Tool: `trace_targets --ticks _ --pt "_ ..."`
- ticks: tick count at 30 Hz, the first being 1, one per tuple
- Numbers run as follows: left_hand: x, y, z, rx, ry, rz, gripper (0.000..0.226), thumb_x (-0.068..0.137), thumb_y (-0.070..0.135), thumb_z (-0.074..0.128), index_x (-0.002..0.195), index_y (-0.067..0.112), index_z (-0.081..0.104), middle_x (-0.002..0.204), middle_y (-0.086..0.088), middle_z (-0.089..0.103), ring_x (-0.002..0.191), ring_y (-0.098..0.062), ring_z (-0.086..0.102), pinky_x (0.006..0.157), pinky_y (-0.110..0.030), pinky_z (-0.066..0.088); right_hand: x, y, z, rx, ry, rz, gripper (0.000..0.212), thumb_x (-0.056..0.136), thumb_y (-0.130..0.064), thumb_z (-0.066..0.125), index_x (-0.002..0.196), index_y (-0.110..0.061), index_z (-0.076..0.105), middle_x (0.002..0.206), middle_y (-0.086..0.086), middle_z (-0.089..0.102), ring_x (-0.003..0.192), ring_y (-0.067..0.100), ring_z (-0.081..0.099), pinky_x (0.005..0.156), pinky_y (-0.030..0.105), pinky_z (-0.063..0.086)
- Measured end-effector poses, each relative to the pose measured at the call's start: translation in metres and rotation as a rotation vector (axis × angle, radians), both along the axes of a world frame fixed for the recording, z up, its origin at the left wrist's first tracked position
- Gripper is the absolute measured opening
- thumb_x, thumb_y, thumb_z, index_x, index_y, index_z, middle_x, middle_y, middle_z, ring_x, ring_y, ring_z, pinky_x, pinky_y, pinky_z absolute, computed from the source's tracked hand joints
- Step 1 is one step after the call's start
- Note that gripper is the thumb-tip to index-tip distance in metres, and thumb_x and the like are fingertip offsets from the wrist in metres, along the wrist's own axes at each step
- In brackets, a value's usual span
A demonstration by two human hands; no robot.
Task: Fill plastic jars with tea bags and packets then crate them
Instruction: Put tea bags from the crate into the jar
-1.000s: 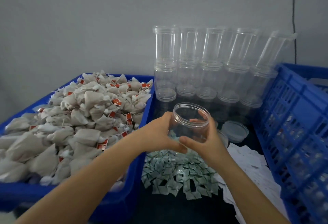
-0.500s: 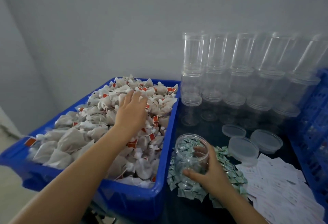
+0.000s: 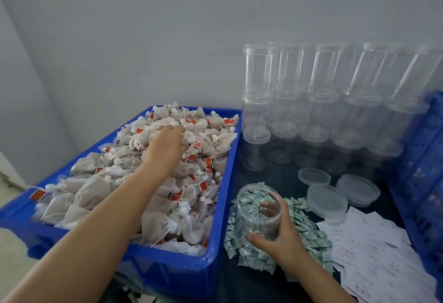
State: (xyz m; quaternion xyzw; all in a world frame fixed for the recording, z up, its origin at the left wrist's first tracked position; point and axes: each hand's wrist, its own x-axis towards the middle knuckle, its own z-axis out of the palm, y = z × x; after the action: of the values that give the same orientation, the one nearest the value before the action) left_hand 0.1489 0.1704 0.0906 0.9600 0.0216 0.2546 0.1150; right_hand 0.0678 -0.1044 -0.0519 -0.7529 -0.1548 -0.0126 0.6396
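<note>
My right hand holds a clear plastic jar with no lid on it. My fingers are curled round its side. The jar looks empty inside, and it stands on a pile of little green packets on the table.

My left hand is far out to the left, on top of the heap of tea bags in the blue bin. The fingers bend down into the bags, but I cannot tell if they have a bag yet.

So I think I am at the filling step, right at the start for this jar. Next I need to pinch some tea bags, lift them, and bring them over to the jar's open mouth. The strings and red tags may catch on other bags, so I should pull up gently.

Just past my right hand lie three loose lids. Behind them stand rows of stacked empty jars. To the right of my right hand are white paper slips and the blue crate.
</note>
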Motion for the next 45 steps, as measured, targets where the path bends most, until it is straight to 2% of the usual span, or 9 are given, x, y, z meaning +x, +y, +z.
trace_targets --ticks 3,7,14,18,25,28,32,39,45 --pt "-0.005 0.0 0.011 -0.123 -0.023 -0.04 0.028 0.087 0.025 0.067 0.109 0.011 0.058 0.095 -0.007 0.064 0.087 -0.024 0.06 0.077 -0.04 0.052 0.001 -0.001 -0.002 0.004 0.006 0.01 0.099 0.05 -0.053 0.092 0.123 -0.078 0.03 0.137 -0.012 0.047 0.109 -0.013 0.057 0.073 0.012 0.055" --pt "-0.016 -0.009 0.028 -0.225 -0.068 -0.138 0.015 0.086 0.03 0.066 0.085 0.019 0.056 0.074 0.006 0.059 0.068 -0.01 0.055 0.057 -0.022 0.038 0.0 0.0 -0.002 0.001 0.0 0.016 0.097 0.051 -0.051 0.091 0.121 -0.079 0.03 0.136 -0.014 0.047 0.107 -0.016 0.056 0.073 0.009 0.053" --pt "-0.048 -0.061 0.057 -0.603 0.032 -0.439 0.011 0.082 0.028 0.071 0.086 0.029 0.061 0.088 0.007 0.07 0.081 -0.009 0.065 0.072 -0.021 0.05 -0.002 0.001 0.001 0.002 0.025 0.014 0.095 0.051 -0.051 0.09 0.116 -0.083 0.028 0.136 -0.014 0.045 0.109 -0.019 0.053 0.075 0.007 0.051" --pt "-0.061 -0.092 0.042 -0.638 0.186 -0.558 0.011 0.082 0.03 0.071 0.09 0.027 0.065 0.084 0.009 0.07 0.075 0.0 0.065 0.063 -0.013 0.051 -0.003 0.001 0.001 -0.022 0.026 0.0 0.095 0.052 -0.054 0.088 0.117 -0.083 0.025 0.133 -0.021 0.047 0.112 -0.02 0.05 0.079 0.007 0.051" --pt "-0.066 -0.121 0.004 -0.405 0.345 -0.619 0.012 0.084 0.023 0.069 0.094 0.025 0.062 0.086 0.011 0.064 0.08 -0.001 0.058 0.071 -0.015 0.045 -0.001 0.002 0.001 0.001 0.019 0.014 0.091 0.061 -0.039 0.09 0.125 -0.072 0.034 0.119 -0.033 0.057 0.116 -0.004 0.058 0.085 0.011 0.05" --pt "-0.068 -0.129 -0.007 -0.145 0.352 -0.662 0.007 0.086 0.02 0.064 0.084 0.017 0.058 0.08 0.007 0.059 0.074 -0.01 0.055 0.069 -0.025 0.047 -0.001 0.002 0.002 0.004 0.005 0.011 0.091 0.063 -0.035 0.088 0.127 -0.07 0.035 0.123 -0.028 0.059 0.118 0.004 0.06 0.091 0.02 0.052" --pt "-0.066 -0.139 -0.01 0.261 0.419 -0.664 0.008 0.09 0.017 0.055 0.093 0.013 0.061 0.089 -0.001 0.059 0.084 -0.019 0.055 0.079 -0.038 0.049 -0.002 0.003 0.004 0.006 0.003 0.008 0.09 0.062 -0.036 0.088 0.12 -0.077 0.034 0.124 -0.032 0.058 0.118 -0.001 0.059 0.088 0.011 0.049" --pt "-0.063 -0.153 -0.002 0.351 0.649 -0.75 0.017 0.088 0.01 0.052 0.092 0.005 0.068 0.091 -0.011 0.066 0.079 -0.025 0.057 0.076 -0.037 0.048 -0.003 0.002 0.002 0.001 0.036 0.023 0.091 0.061 -0.039 0.085 0.119 -0.08 0.028 0.122 -0.036 0.056 0.118 -0.004 0.057 0.089 0.017 0.051" --pt "-0.058 -0.154 -0.001 0.358 0.656 -0.754 0.015 0.086 0.006 0.054 0.088 0.001 0.068 0.087 -0.014 0.063 0.07 -0.018 0.043 0.074 -0.038 0.047 -0.003 0.003 0.0 0.013 0.035 0.007 0.094 0.06 -0.04 0.087 0.13 -0.065 0.03 0.126 -0.032 0.055 0.121 -0.003 0.056 0.09 0.011 0.048"
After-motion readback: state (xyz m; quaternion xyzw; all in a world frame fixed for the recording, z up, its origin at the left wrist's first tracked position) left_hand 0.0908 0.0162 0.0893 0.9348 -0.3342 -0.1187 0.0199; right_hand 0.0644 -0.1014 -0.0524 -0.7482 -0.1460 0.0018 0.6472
